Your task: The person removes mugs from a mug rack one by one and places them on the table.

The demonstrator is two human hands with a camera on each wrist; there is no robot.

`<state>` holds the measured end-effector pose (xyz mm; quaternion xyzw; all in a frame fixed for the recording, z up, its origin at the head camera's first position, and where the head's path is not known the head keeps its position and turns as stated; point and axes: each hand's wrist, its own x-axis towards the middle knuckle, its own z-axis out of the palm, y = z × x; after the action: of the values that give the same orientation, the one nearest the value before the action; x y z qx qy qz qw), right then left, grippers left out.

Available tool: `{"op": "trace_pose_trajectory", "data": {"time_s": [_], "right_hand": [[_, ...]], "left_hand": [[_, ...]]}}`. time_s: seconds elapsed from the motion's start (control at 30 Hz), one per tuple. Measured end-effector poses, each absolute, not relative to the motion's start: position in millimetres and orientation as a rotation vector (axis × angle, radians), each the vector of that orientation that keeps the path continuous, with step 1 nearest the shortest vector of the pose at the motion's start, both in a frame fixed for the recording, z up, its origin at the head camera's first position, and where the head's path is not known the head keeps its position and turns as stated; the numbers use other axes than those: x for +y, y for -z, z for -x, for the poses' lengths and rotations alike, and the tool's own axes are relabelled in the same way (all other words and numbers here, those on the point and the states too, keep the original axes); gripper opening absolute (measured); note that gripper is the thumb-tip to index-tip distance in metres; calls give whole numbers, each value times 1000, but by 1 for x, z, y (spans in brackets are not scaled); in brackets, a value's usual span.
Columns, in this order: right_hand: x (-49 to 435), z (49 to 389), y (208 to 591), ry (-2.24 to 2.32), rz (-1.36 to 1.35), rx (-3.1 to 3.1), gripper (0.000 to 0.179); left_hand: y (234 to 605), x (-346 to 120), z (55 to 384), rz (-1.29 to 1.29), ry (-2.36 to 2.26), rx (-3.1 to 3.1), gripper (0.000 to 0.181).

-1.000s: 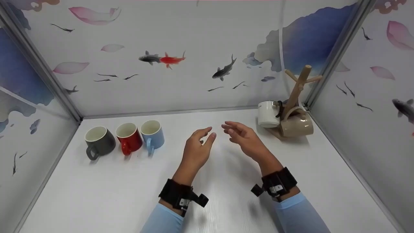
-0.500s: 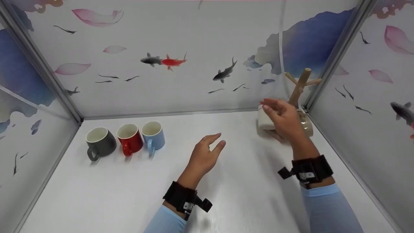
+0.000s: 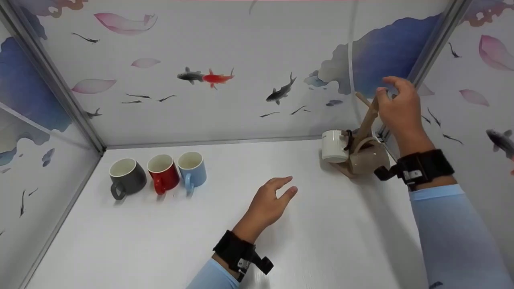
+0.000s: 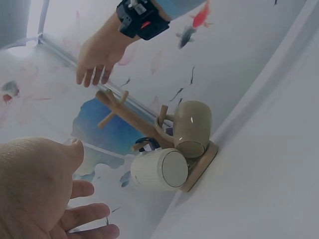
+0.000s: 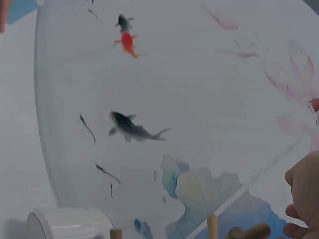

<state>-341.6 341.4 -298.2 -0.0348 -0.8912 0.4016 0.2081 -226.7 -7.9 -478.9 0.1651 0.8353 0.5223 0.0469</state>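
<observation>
My right hand (image 3: 401,108) is raised at the top of a wooden mug tree (image 3: 366,122), fingers loosely bent and holding nothing. In the left wrist view the same hand (image 4: 102,55) hangs just above the tree's top end (image 4: 102,95), with a small gap showing. Two mugs hang low on the tree: a white mug (image 3: 334,147) with a dark handle and a taupe mug (image 3: 373,157). Over the middle of the table my left hand (image 3: 267,202) is held with thumb and fingers spread, nothing between them.
On the left of the white table (image 3: 160,237) stand a dark grey mug (image 3: 132,178), a red mug (image 3: 165,176) and a light blue mug (image 3: 194,172), all upright. Printed panels (image 3: 225,116) enclose the table at the back and both sides.
My right hand has moved from mid-table, past the white mug, up and right to the top of the mug tree. My left hand has drifted slightly right and nearer. The mugs stay put.
</observation>
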Motion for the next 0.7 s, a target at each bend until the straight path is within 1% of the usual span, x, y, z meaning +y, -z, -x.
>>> {"op": "trace_pose_trajectory", "data": {"time_s": [0.17,0.33,0.47,0.7], "right_hand": [[362,359,295,-1117,122,-2645,66],[373,371,297,-1097,59,-2744,65],[376,376,297,-1073,16,-2771,62],[378,376,296,-1028,47,-2772,60]], "left_hand": [[481,0,221,-558,-1569,2519,60],[484,4,218,-585,-1550,2515,58],[483,5,217,-583,-1555,2507,58],[484,6,217,-574,-1548,2499,60]]}}
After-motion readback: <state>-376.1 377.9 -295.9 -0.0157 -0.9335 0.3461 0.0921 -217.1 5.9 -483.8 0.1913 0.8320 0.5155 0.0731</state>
